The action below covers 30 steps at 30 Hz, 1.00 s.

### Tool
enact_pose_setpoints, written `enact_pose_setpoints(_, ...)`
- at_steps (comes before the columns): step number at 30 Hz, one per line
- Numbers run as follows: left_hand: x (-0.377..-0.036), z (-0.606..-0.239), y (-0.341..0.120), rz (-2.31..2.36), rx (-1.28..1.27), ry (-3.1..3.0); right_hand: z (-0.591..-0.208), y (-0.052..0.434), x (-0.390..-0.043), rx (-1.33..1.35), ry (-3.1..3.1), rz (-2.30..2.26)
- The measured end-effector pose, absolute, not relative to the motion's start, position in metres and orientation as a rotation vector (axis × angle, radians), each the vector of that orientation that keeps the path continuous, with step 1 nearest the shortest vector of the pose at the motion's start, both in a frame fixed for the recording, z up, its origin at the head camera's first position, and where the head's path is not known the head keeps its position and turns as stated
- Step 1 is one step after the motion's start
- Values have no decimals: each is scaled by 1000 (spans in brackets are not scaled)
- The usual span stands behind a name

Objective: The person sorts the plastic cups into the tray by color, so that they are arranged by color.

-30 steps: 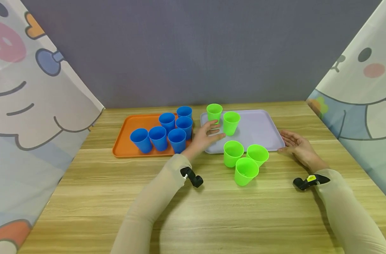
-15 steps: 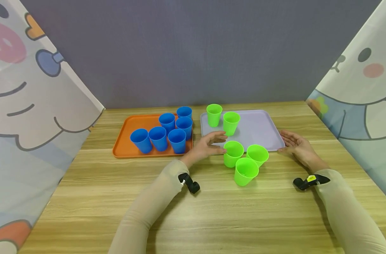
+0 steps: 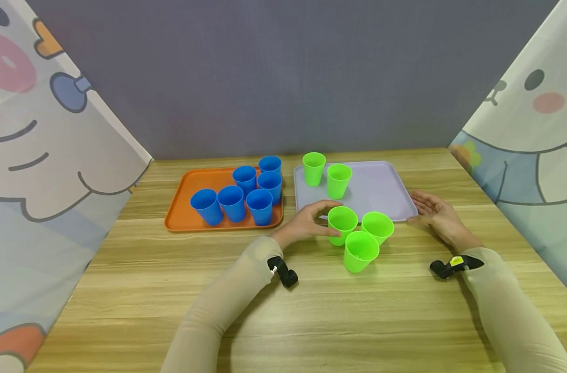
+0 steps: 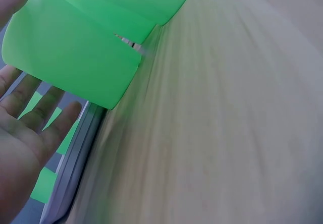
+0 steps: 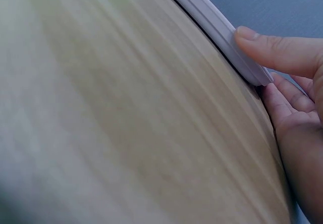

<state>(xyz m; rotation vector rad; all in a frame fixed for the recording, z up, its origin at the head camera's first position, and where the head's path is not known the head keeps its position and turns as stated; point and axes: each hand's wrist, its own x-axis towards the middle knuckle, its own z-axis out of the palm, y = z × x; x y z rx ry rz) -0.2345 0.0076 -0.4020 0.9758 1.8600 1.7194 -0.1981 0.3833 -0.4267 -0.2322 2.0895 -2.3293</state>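
Note:
My left hand (image 3: pixel 308 223) reaches around the left side of a green cup (image 3: pixel 339 235) standing just in front of the lilac tray (image 3: pixel 372 181). Its thumb overlaps the cup's near side and its other fingers extend behind; in the left wrist view the fingers (image 4: pixel 43 110) look nearly straight beside this cup (image 4: pixel 70 57). Two more green cups, a front one (image 3: pixel 358 258) and a right one (image 3: pixel 378 228), stand close by. Around the tray's near right corner (image 5: pixel 255 72) lies my right hand (image 3: pixel 437 215), thumb at the rim and relaxed fingers along the side.
Two green cups, a rear one (image 3: pixel 313 173) and a nearer one (image 3: pixel 337 187), stand on the left of the lilac tray. An orange tray (image 3: pixel 183 207) to the left bears several blue cups (image 3: pixel 232 207). A grey partition (image 3: pixel 283 77) rises behind the wooden table (image 3: pixel 320 321).
My left hand has moved toward me from beside the cups on the lilac tray, then right around the left cup of the front group. My right hand stays at the tray's corner.

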Motion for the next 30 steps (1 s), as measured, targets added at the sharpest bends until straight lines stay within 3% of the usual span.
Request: enact_pose_setpoints(30,-232,-402,12,1727,969,1869,-428,384,-199,-238,2099,-2321)
